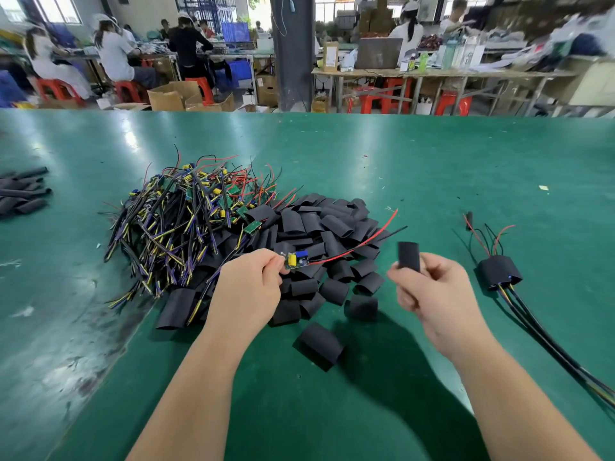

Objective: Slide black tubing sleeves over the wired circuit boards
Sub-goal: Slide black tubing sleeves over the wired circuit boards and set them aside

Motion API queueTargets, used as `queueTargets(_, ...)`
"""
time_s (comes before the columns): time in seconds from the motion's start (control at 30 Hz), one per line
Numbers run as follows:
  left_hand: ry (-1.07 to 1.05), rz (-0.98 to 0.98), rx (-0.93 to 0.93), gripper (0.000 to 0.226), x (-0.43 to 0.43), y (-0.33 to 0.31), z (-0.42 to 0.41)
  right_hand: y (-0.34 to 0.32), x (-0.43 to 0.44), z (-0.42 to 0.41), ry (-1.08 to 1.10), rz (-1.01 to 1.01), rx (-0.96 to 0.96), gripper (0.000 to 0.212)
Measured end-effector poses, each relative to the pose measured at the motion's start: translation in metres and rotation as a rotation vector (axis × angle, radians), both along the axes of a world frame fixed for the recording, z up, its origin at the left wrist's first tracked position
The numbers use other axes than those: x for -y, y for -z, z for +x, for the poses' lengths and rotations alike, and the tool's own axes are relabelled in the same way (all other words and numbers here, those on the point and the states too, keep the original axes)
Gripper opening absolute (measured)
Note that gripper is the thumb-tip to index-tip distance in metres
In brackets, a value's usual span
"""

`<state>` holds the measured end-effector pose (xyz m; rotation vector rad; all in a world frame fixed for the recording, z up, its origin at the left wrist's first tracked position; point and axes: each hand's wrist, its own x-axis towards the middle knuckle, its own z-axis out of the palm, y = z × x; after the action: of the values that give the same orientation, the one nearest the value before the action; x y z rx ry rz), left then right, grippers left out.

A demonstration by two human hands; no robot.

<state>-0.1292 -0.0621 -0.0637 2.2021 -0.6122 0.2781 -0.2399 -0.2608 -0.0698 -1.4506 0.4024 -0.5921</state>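
1. The left hand (253, 287) is pinching one circuit board (296, 261) between thumb and fingers, above the near edge of the sleeve pile (332, 234). The fingers are covering the board's left end.
2. The board's long axis is running left to right. Its red and black leads (359, 242) are pointing right and away, over the pile.
3. The right hand (432, 291) is gripping a black sleeve (408, 256) with curled fingers, just right of the board and apart from it. The sleeve is standing nearly upright, and the fingers are hiding its lower end.
4. The pile of wired boards (186, 221) is lying tangled on the green table (432, 161), touching the sleeve pile on its left.
5. The sleeved boards (499, 272) are lying at the right. The frame edge is cutting off their cables.
6. The long tubing lengths (23, 191) are being cut off at the left edge.
7. Markings on the board are too small to read.
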Motion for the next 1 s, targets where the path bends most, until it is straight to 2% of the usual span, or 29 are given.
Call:
queueTargets(0.07,0.011,0.006,0.008,0.026,0.000,0.001,-0.001,-0.005,0.001,-0.003,-0.033,0.183,0.095,0.038)
queueTargets(0.13,0.021,0.009,0.015,0.027,0.000,0.001,-0.002,-0.012,-0.001,-0.006,-0.086,0.290,0.137,0.030)
queueTargets(0.23,0.034,0.018,0.013,0.027,0.000,0.002,-0.001,-0.015,0.000,-0.008,-0.074,0.305,0.177,0.020)
queueTargets(0.4,0.029,0.030,0.011,0.027,-0.001,0.003,0.000,-0.021,0.012,-0.010,-0.067,0.449,0.363,0.023)
queueTargets(0.67,0.080,0.063,0.055,0.026,0.001,0.005,0.000,-0.023,0.012,-0.009,-0.060,0.453,0.424,0.014)
queueTargets(1.0,0.081,0.033,0.027,0.026,0.001,0.003,-0.003,-0.026,0.008,-0.017,-0.221,0.344,0.327,0.024)
